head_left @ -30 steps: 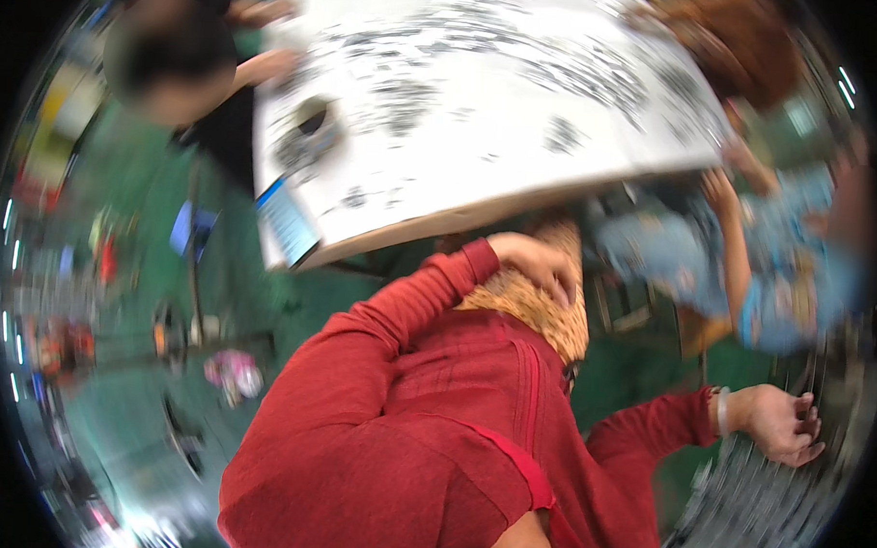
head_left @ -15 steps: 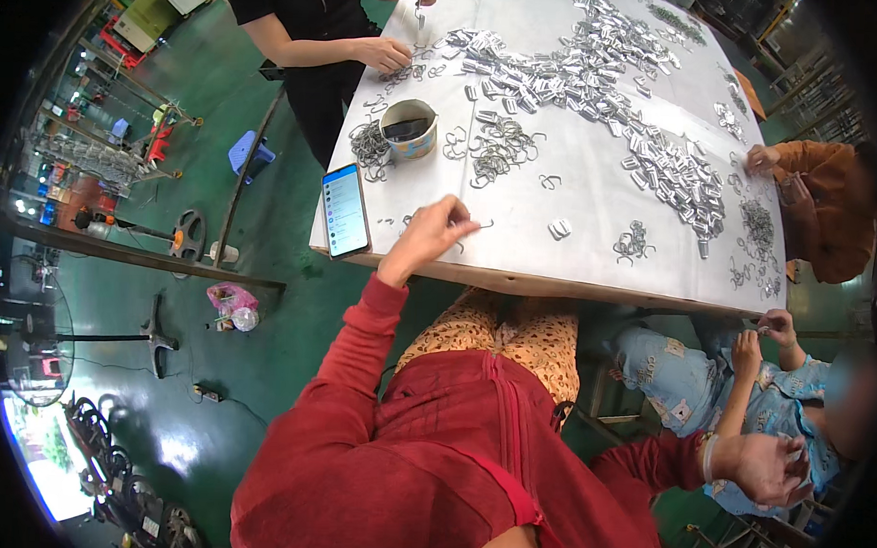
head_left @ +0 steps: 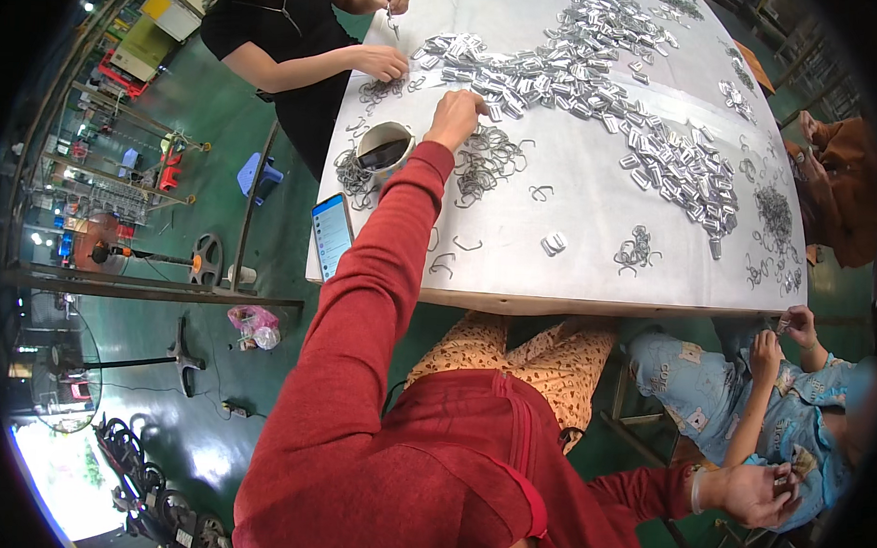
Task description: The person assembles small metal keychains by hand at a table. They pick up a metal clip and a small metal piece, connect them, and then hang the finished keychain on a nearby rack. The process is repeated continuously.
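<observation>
My left hand [head_left: 456, 118] reaches far over the white-covered table [head_left: 574, 274]. Its fingers are bent together at the near edge of a heap of silver metal clips [head_left: 551, 85]; whatever is between the fingertips is hidden. Just below it lies a pile of bent wire hooks [head_left: 486, 169]. Off the table at the lower right, my right hand [head_left: 761, 493] is palm up with curled fingers, and a small thing there is too unclear to name. Under my left forearm lies a phone [head_left: 332, 234], partly covered. Beside my wrist stands a round tub [head_left: 385, 137] with a dark thing inside.
A person in black [head_left: 291, 66] handles hooks at the far left. Another in orange [head_left: 838, 182] sits at the right edge. Close to my right arm, a person in blue [head_left: 791, 412] works with both hands. A few loose hooks [head_left: 442, 263] and silver clips [head_left: 553, 244] lie near the front edge.
My left hand has moved forward from the table's near edge to the clip heap, and its forearm now covers part of the phone. My right hand stays low at the right.
</observation>
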Demonstrator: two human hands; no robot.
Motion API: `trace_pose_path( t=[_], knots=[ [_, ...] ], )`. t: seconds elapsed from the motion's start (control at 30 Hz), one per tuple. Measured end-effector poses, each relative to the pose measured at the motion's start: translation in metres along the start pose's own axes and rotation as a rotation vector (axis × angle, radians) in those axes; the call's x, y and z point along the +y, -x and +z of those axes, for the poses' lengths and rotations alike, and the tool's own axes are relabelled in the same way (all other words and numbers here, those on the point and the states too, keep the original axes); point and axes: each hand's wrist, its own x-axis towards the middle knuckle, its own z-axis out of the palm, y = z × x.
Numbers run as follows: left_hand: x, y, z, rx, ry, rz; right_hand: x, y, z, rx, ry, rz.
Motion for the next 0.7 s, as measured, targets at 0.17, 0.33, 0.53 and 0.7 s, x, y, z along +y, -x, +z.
trace_pose_path(
  t=[0.17, 0.33, 0.53, 0.7],
  knots=[
    [0.012, -0.007, 0.016, -0.196, -0.039, 0.03, 0.005, 0.009, 0.013, -0.118, -0.047, 0.026],
    [0.007, 0.008, 0.043, -0.113, -0.367, 0.093, 0.025, 0.036, 0.05, -0.099, -0.031, 0.104],
    [0.031, 0.012, 0.03, -0.178, -0.541, 0.174, 0.024, 0.041, 0.057, -0.076, -0.183, 0.318],
    [0.025, 0.012, 0.015, 0.032, -0.421, 0.16, 0.009, 0.046, 0.046, -0.2, -0.093, 0.294]
  ],
)
